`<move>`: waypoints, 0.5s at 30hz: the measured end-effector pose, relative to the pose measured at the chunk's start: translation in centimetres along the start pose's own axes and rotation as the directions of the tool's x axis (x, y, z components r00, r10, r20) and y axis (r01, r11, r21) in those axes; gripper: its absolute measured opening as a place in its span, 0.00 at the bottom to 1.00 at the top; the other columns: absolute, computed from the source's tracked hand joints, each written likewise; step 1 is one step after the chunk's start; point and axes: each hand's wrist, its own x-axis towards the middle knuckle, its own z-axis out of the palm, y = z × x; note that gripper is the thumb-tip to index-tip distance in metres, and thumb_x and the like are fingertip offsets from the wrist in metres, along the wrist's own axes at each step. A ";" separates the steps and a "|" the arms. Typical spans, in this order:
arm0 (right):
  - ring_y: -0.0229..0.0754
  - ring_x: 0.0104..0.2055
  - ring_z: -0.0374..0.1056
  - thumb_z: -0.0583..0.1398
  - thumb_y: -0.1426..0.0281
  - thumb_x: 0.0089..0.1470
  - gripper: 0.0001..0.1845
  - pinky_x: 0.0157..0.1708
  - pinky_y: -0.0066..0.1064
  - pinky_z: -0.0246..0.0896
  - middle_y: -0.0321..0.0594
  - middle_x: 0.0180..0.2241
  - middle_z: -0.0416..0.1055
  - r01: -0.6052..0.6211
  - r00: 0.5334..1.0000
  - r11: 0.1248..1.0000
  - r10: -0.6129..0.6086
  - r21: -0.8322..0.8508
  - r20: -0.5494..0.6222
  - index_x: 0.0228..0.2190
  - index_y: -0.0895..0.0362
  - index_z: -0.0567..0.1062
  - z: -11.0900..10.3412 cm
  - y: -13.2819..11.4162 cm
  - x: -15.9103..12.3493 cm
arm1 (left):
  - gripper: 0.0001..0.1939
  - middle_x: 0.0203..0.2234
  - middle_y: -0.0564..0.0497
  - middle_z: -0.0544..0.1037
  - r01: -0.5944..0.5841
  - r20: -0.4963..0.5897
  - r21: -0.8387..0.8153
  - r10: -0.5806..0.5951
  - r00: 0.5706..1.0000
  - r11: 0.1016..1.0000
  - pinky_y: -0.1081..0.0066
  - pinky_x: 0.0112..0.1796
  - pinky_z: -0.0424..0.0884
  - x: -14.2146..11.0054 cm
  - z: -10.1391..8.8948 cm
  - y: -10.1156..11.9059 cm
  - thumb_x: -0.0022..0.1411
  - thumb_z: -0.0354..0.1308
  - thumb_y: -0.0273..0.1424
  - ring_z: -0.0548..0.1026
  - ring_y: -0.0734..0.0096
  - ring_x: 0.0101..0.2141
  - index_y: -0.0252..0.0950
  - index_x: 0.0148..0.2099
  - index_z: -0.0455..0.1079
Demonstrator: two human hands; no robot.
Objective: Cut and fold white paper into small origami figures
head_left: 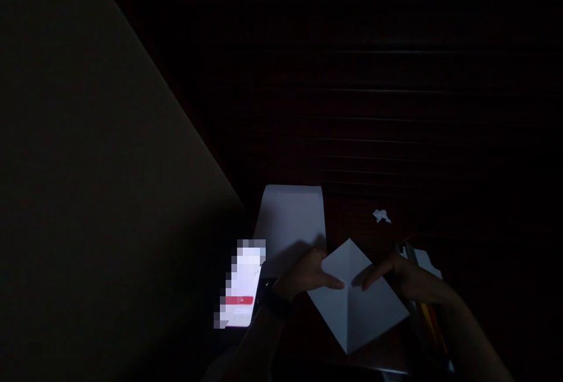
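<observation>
Roughly upright before me, the white sheet (369, 314) sits cornerwise like a diamond, one tip at 12 o'clock and another at 6. Its long axis follows the crease joining those two tips; a third corner points toward 4 o'clock, and the fourth, on the 9 o'clock side, is partly behind my wrist or hand.

My left hand (307, 274) comes over the sheet's edge from 9 to 10 o'clock, thumb stretched out flat on the paper, its tip just short of the crease. Its other fingers are hidden, so I cannot tell whether they pinch the sheet from beneath. My right hand (409, 279) is at 2 to 3 o'clock, one digit reaching inward over the right half; I cannot tell whether its tip touches, nor how the remaining fingers stand in the dark. So the middle of the sheet lies between my two hands.

Beyond it, a small folded paper (382, 216) lies at 1 o'clock, a larger white paper (292, 217) at 10 to 11, and a lit screen (241, 279) at 9.
</observation>
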 end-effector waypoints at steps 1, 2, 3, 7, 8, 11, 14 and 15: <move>0.45 0.45 0.69 0.56 0.79 0.44 0.18 0.46 0.38 0.62 0.40 0.41 0.75 0.002 1.000 1.000 -0.001 -0.007 0.021 0.36 0.54 0.79 0.1 0.1 0.1 | 0.17 0.32 0.49 0.78 0.005 -0.003 0.008 -0.005 1.000 1.000 0.73 0.29 0.67 0.0 -0.1 0.0 0.44 0.65 0.33 0.75 0.65 0.31 0.33 0.38 0.74; 0.45 0.45 0.69 0.55 0.79 0.43 0.19 0.47 0.38 0.62 0.40 0.41 0.75 0.005 0.999 1.000 -0.005 -0.013 0.038 0.36 0.54 0.79 0.1 0.2 0.2 | 0.17 0.32 0.50 0.78 0.010 -0.006 0.017 -0.010 1.000 1.000 0.73 0.29 0.67 -0.1 -0.1 0.1 0.44 0.65 0.33 0.75 0.65 0.31 0.33 0.38 0.74; 0.44 0.45 0.69 0.54 0.80 0.43 0.20 0.47 0.38 0.62 0.40 0.41 0.75 0.009 0.999 1.000 -0.008 -0.015 0.053 0.36 0.54 0.79 0.1 0.4 0.3 | 0.16 0.32 0.50 0.78 0.016 -0.008 0.030 -0.016 1.000 0.999 0.73 0.28 0.67 -0.2 -0.2 0.1 0.44 0.66 0.33 0.75 0.65 0.31 0.33 0.37 0.74; 0.43 0.41 0.71 0.54 0.81 0.42 0.21 0.44 0.35 0.64 0.39 0.38 0.77 -0.006 0.998 0.999 0.009 -0.040 0.064 0.35 0.55 0.79 0.1 1.1 0.3 | 0.15 0.31 0.50 0.78 0.058 -0.029 0.087 -0.056 0.998 0.994 0.74 0.27 0.66 -0.4 -0.5 0.2 0.43 0.65 0.34 0.76 0.64 0.31 0.33 0.36 0.74; 0.42 0.41 0.71 0.54 0.81 0.42 0.21 0.44 0.34 0.64 0.38 0.38 0.77 -0.017 0.998 0.998 0.020 -0.052 0.060 0.35 0.54 0.79 0.1 1.2 0.3 | 0.15 0.31 0.50 0.78 0.064 -0.037 0.104 -0.061 0.997 0.992 0.74 0.26 0.66 -0.3 -0.6 0.1 0.43 0.65 0.34 0.76 0.64 0.31 0.33 0.36 0.74; 0.42 0.42 0.71 0.54 0.81 0.41 0.22 0.45 0.34 0.64 0.38 0.39 0.76 -0.019 0.998 0.997 0.023 -0.071 0.057 0.36 0.54 0.79 0.2 1.3 0.4 | 0.16 0.31 0.50 0.78 0.055 -0.044 0.136 -0.050 0.998 0.989 0.74 0.27 0.66 -0.2 -0.6 -0.2 0.43 0.66 0.34 0.76 0.64 0.31 0.33 0.36 0.74; 0.42 0.43 0.70 0.53 0.82 0.40 0.24 0.45 0.34 0.63 0.38 0.39 0.76 -0.009 0.996 0.999 0.013 -0.049 0.086 0.36 0.55 0.79 0.2 1.0 0.4 | 0.16 0.32 0.50 0.78 0.055 -0.051 0.147 -0.048 0.998 0.988 0.74 0.27 0.66 -0.1 -0.5 -0.3 0.42 0.66 0.35 0.75 0.64 0.31 0.33 0.36 0.74; 0.42 0.43 0.70 0.52 0.82 0.39 0.24 0.45 0.34 0.63 0.39 0.39 0.76 -0.008 0.995 0.999 0.012 -0.037 0.103 0.36 0.55 0.79 0.2 0.9 0.4 | 0.16 0.31 0.50 0.78 0.060 -0.051 0.155 -0.053 0.997 0.986 0.74 0.27 0.66 -0.1 -0.5 -0.2 0.43 0.66 0.35 0.75 0.65 0.31 0.33 0.36 0.74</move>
